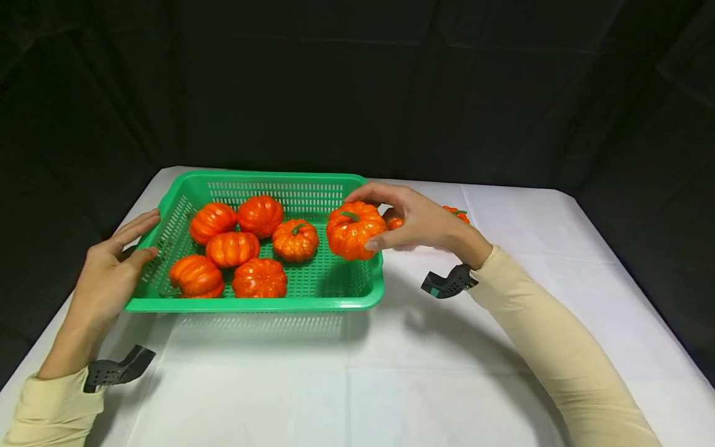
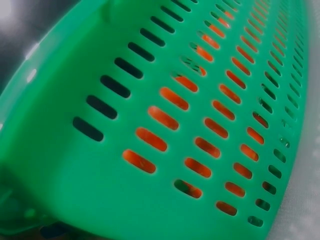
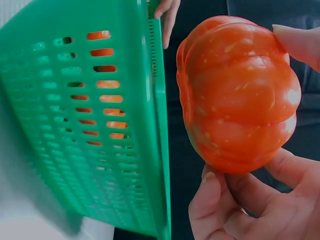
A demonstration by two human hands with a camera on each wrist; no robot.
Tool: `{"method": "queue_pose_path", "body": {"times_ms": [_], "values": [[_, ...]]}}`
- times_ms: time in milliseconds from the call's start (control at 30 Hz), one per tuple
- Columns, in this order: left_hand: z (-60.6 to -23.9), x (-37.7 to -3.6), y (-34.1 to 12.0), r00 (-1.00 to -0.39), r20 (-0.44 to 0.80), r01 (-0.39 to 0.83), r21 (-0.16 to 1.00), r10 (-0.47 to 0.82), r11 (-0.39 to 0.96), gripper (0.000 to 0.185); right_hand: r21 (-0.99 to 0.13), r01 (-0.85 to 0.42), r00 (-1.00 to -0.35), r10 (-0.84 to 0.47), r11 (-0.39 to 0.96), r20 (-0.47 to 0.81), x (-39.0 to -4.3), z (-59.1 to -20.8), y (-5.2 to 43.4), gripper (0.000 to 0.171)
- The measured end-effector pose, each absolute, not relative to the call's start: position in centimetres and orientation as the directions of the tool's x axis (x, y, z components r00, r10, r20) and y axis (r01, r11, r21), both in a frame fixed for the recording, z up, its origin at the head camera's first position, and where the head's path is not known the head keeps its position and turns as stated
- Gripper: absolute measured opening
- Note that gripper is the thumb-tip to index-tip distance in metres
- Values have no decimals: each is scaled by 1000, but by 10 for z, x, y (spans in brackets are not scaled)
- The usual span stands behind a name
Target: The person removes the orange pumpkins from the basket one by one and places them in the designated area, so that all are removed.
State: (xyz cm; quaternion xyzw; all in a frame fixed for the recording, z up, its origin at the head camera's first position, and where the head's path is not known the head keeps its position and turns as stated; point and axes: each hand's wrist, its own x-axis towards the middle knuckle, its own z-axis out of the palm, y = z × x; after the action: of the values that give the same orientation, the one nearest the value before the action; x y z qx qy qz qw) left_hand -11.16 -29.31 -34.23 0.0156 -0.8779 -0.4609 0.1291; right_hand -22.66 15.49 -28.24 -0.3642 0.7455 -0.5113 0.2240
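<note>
My right hand [image 1: 424,217] grips a small orange pumpkin [image 1: 355,231] with a green stem, thumb and fingers around its sides. It holds this pumpkin above the right end of a green plastic basket [image 1: 257,304]. In the right wrist view, the ribbed pumpkin [image 3: 240,95] sits between thumb and fingers, higher than the basket rim [image 3: 152,125]. At the basket's left end, my left hand [image 1: 112,273] touches the rim with its fingers extended and thumb apart. Several orange pumpkins lie inside the basket, among them a stemmed pumpkin [image 1: 296,240] and a ribbed pumpkin [image 1: 260,278].
Behind my right hand more orange shows: a partly hidden pumpkin [image 1: 395,223] and another pumpkin [image 1: 457,214] on the table. A white cloth [image 1: 346,385] covers the table. Black fabric [image 1: 357,87] hangs behind it.
</note>
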Motion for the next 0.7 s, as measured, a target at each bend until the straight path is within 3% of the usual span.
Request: {"method": "queue_pose_path", "body": {"times_ms": [267,700], "values": [[-342,-112,-294,-967,209,88,815,-148,572,50,-943,-303,-678,-726,139,111,-229,-291,181,60],[-341,-111,-293,-967,209,88,814,-149,574,50,-917,-299,-802,-590,263,92,-228,-296,229,53]]}}
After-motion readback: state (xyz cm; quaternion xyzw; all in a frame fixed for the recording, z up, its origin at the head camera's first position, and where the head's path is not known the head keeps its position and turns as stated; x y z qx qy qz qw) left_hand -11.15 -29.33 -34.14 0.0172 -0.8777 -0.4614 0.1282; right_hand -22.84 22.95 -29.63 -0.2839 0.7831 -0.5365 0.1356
